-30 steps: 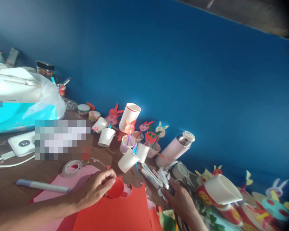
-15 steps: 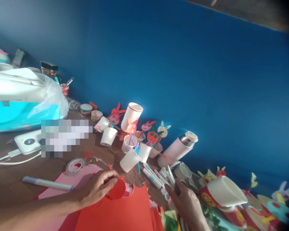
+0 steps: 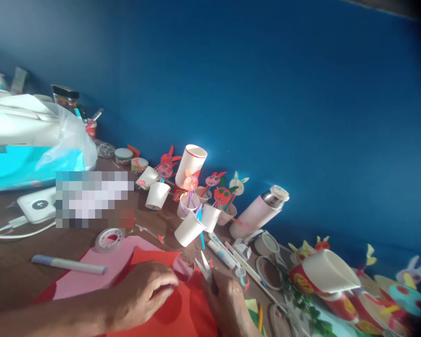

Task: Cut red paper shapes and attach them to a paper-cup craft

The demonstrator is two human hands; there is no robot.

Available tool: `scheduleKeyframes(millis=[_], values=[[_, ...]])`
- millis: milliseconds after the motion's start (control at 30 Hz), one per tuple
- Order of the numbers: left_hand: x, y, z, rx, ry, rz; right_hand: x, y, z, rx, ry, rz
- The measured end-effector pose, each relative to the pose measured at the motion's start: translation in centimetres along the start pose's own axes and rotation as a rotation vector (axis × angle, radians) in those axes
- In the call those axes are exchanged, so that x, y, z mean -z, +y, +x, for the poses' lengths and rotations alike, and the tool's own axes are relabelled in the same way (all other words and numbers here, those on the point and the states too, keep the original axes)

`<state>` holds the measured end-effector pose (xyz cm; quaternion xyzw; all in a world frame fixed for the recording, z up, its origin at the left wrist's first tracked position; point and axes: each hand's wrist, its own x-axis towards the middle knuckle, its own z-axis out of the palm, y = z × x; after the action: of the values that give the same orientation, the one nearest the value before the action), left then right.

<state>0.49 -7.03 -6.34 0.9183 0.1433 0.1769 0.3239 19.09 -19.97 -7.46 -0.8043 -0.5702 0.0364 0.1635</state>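
My left hand (image 3: pixel 143 292) lies on a red paper sheet (image 3: pixel 182 311) near the bottom edge, its fingers curled over a red round piece that shows beneath the fingertips. My right hand (image 3: pixel 226 304) sits just to the right on the same sheet, closed round scissors (image 3: pixel 205 267) whose blades point up and left and stand slightly apart. A pink sheet (image 3: pixel 91 276) lies under the red one to the left.
A tape roll (image 3: pixel 108 239) and a pen (image 3: pixel 68 265) lie left of the sheets. White paper cups (image 3: pixel 191 228) with paper animal figures on straws, a pink flask (image 3: pixel 257 214), markers, a stack of cups (image 3: pixel 323 276), a power bank and a plastic bag crowd the brown table by the blue wall.
My right hand picked up the scissors from the pile at the right and brought them left onto the red sheet. My left hand slid slightly down over the red round piece.
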Motion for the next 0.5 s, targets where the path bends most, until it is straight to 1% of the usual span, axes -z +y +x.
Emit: scheduleKeyframes(millis=[100,167,233,367,433,500], values=[[-1.2,-0.5,-0.5,-0.041,0.014,0.093,-0.1,0.0,0.0,-0.007,0.007,-0.012],[-1.5,-0.7,-0.5,-0.056,0.020,0.136,-0.1,-0.2,0.0,-0.009,0.010,-0.033],[-1.3,-0.8,-0.5,-0.075,-0.004,0.177,-0.1,-0.4,0.1,0.001,0.011,-0.047],[-0.3,-0.3,-0.5,-0.141,-0.056,0.265,-0.2,-0.6,0.0,0.041,0.038,-0.097],[-0.1,0.2,-0.8,-0.189,-0.052,0.300,-0.4,-0.6,-0.1,0.056,0.063,-0.129],[-0.6,0.6,-1.5,-0.240,-0.027,0.337,-0.6,-0.7,-0.1,0.058,0.079,-0.144]])
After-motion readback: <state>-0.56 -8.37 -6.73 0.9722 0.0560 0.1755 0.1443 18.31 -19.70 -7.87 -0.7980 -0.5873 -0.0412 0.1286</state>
